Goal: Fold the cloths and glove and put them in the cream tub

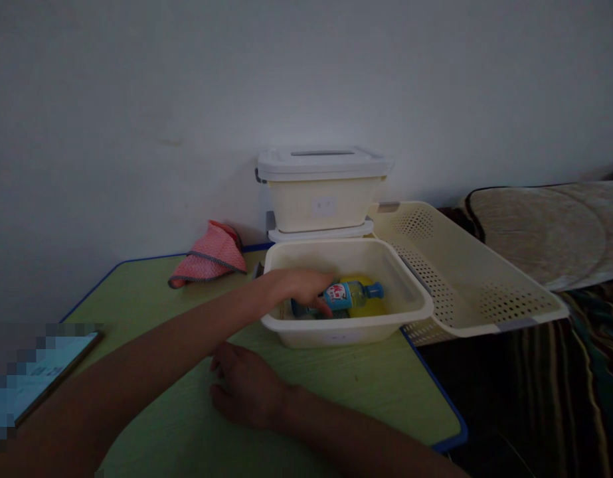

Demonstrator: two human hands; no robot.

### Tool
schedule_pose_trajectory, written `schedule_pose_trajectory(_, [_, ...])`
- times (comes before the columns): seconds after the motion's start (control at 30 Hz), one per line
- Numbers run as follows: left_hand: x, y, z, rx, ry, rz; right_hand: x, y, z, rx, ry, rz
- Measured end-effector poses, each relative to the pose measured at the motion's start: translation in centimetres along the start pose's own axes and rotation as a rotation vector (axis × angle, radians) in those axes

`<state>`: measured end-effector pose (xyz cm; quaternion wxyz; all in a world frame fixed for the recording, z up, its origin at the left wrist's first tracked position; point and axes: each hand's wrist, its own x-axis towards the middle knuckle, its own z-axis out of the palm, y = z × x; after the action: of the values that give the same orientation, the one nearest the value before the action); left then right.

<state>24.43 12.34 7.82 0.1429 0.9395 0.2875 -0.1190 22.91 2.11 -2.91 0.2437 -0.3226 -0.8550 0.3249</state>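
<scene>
My left hand (pixel 301 287) reaches over the near rim of an open cream plastic bin (pixel 410 292) and its fingers close around a small clear bottle (pixel 353 294) with a blue cap and a blue-red label, lying on its side inside. Something yellow lies under the bottle in the bin. My right hand (pixel 246 388) rests palm down on the green table (pixel 151 299) just in front of the bin, fingers spread flat and holding nothing.
A lidded cream box (pixel 323 189) stands on a flat lid behind the bin, against the white wall. A perforated cream basket (pixel 465 272) leans at the table's right edge. A pink cloth (pixel 211 255) lies at the back left. A tablet (pixel 42 378) sits at the left edge.
</scene>
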Motion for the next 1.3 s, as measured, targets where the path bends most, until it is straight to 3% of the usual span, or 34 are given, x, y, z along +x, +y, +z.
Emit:
schedule_pose_trajectory(0.1, [0.1, 0.2, -0.2, 0.102, 0.050, -0.017, 0.0, 0.0, 0.0, -0.003, 0.002, 0.007])
schedule_pose_trajectory(0.27, [0.3, 0.6, -0.7, 0.124, 0.342, 0.043, -0.1, 0.1, -0.1, -0.006, 0.002, -0.002])
schedule_pose_trajectory(0.37, [0.0, 0.5, -1.5, 0.023, 0.637, 0.058, -0.1, 0.1, -0.1, -0.008, 0.001, -0.001])
schedule_pose_trajectory(0.47, [-0.9, -0.2, -3.2, -0.057, 1.043, 0.055, -0.1, 0.1, 0.0, -0.001, -0.001, -0.002])
schedule_pose_trajectory(0.57, [-2.1, -2.1, -5.4, -0.060, 1.447, -0.035, -0.2, 0.1, -0.1, 0.007, 0.001, -0.001])
schedule_pose_trajectory(0.63, [-2.7, -4.0, -6.7, -0.053, 1.601, -0.103, -0.2, 0.0, -0.1, 0.011, -0.001, 0.006])
schedule_pose_trajectory(0.7, [-2.9, -6.0, -7.7, -0.083, 1.592, -0.163, -0.2, -0.1, -0.2, 0.011, -0.008, 0.010])
schedule_pose_trajectory(0.83, [-2.4, -8.7, -8.3, -0.326, 1.408, -0.218, -0.1, -0.1, -0.3, 0.003, -0.007, 0.015])
schedule_pose_trajectory(0.9, [-2.2, -8.9, -8.4, -0.431, 1.361, -0.215, -0.1, 0.0, -0.3, 0.000, -0.001, 0.014])
schedule_pose_trajectory(1.0, [-2.1, -8.5, -8.4, -0.470, 1.385, -0.226, -0.1, 0.0, -0.4, -0.022, 0.015, 0.005])
schedule_pose_trajectory(1.13, [-2.3, -8.0, -8.4, -0.489, 1.409, -0.216, -0.9, -1.6, -1.4, -0.188, 0.059, -0.164])
schedule_pose_trajectory(1.23, [-2.4, -7.9, -8.4, -0.516, 1.393, -0.205, -2.3, -4.5, -3.6, -0.290, 0.172, -0.308])
schedule_pose_trajectory(1.3, [-2.5, -7.8, -8.4, -0.512, 1.379, -0.217, -3.1, -6.3, -6.4, -0.317, 0.341, -0.359])
